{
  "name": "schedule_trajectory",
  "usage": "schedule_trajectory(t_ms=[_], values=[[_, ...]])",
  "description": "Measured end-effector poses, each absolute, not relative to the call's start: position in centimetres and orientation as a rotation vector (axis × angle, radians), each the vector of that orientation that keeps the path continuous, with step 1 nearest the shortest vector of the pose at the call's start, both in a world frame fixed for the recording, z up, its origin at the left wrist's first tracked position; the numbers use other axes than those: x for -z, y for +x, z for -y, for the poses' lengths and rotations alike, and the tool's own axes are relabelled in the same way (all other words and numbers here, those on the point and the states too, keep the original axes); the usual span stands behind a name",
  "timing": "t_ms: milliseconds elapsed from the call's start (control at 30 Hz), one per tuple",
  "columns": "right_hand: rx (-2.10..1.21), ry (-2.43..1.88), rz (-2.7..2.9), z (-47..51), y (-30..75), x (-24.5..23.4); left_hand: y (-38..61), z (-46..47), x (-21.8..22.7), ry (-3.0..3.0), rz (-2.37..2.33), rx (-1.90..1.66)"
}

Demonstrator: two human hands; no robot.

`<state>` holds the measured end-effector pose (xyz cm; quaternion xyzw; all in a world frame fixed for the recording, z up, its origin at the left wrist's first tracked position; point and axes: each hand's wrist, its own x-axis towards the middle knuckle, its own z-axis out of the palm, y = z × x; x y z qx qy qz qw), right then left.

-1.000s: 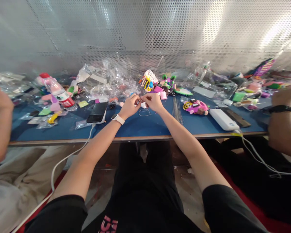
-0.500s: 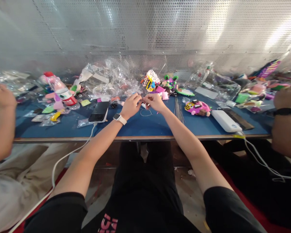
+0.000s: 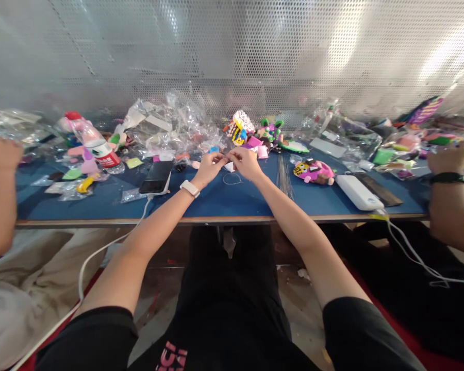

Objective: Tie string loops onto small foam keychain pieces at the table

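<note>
My left hand (image 3: 208, 168) and my right hand (image 3: 245, 162) meet fingertip to fingertip over the middle of the blue table (image 3: 232, 198). Both pinch something small between them that I cannot make out. A small white piece (image 3: 229, 167) lies just under the fingers. Below it a thin loop of white thread (image 3: 232, 179) rests on the table. My left wrist carries a white watch (image 3: 189, 188).
A black phone (image 3: 156, 177) on a white cable lies left of my hands, a bottle (image 3: 95, 144) further left. Crumpled clear bags (image 3: 170, 129) and colourful toy figures (image 3: 255, 135) crowd the back. A pink toy (image 3: 314, 171) and white power bank (image 3: 358, 192) lie right. Other people's arms flank both sides.
My hands stay pinched together at the same spot, shifting only slightly. The person on the left has drawn their hand toward the frame edge.
</note>
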<state>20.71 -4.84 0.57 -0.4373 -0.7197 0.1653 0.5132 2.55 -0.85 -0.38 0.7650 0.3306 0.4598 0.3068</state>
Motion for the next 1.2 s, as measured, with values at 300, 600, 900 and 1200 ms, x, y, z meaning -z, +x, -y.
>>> schedule_trajectory(t_ms=[300, 600, 900, 1200], values=[[-0.445, -1.070, 1.701, 5.0, 20.5, -0.5, 2.9, 0.7, 0.9, 1.984, -0.883, -1.251], [-0.904, -0.997, 1.462, 4.4, 20.3, -0.4, 2.2, 1.5, -0.1, 2.251, -0.765, -1.356], [-1.183, -1.042, 1.354, 4.7, 20.3, -0.9, 0.8, 1.8, -1.1, 2.636, -0.765, -1.336], [-1.201, -1.045, 1.390, 4.9, 20.6, -1.1, 0.6, 2.4, -1.9, 2.827, -0.751, -1.212]])
